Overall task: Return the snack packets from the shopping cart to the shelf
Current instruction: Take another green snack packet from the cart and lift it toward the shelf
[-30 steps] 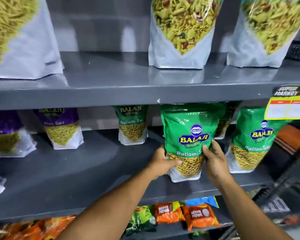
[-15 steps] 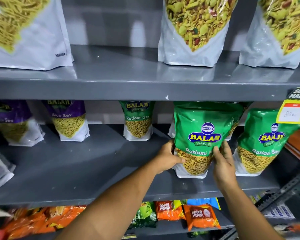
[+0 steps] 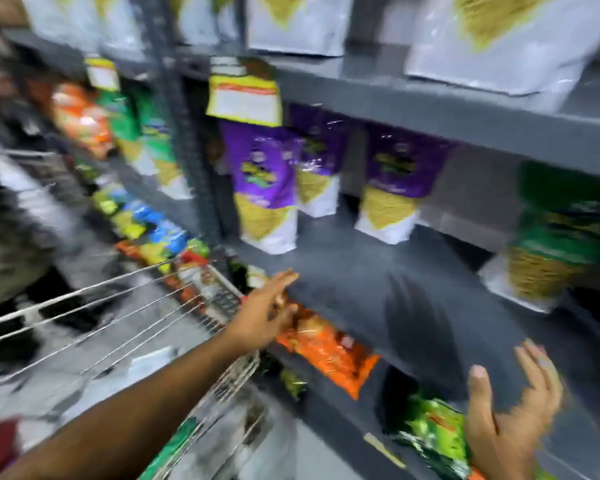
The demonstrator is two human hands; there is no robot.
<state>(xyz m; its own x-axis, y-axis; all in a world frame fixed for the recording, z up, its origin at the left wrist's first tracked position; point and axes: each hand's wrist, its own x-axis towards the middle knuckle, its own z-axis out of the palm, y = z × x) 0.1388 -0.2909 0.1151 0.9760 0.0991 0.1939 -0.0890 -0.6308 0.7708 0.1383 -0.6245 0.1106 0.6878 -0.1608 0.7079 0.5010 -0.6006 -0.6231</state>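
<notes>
Frame is heavily motion-blurred, so I log only what I can read. My left hand [image 3: 264, 315] is stretched out over the far corner of the wire shopping cart [image 3: 219, 299], fingers spread and released, holding nothing, just short of the front edge of the middle grey shelf [image 3: 378, 289]. My right hand [image 3: 513, 410] is at the lower right, palm facing the shelf's front edge, fingers splayed and empty too, with a green packet [image 3: 430, 434] on the lower shelf just left of it. The task's green snack packet [image 3: 561, 237] stands upright at the right end of the middle shelf, near its front edge, well apart from both hands. Left of it, along the same shelf, three purple snack packets [image 3: 264, 188] stand upright: one near the front left corner by the upright post, two further back. A yellow price tag [image 3: 245, 95] hangs off the front edge of the upper shelf, above the front purple one. White pouches [image 3: 499, 43] sit on the upper shelf. Orange packets [image 3: 329, 351] lie on the lower shelf below the middle shelf's front edge, between my hands. Cart interior is too smeared to say what's in it; something green shows at its near end, cannot tell what.
</notes>
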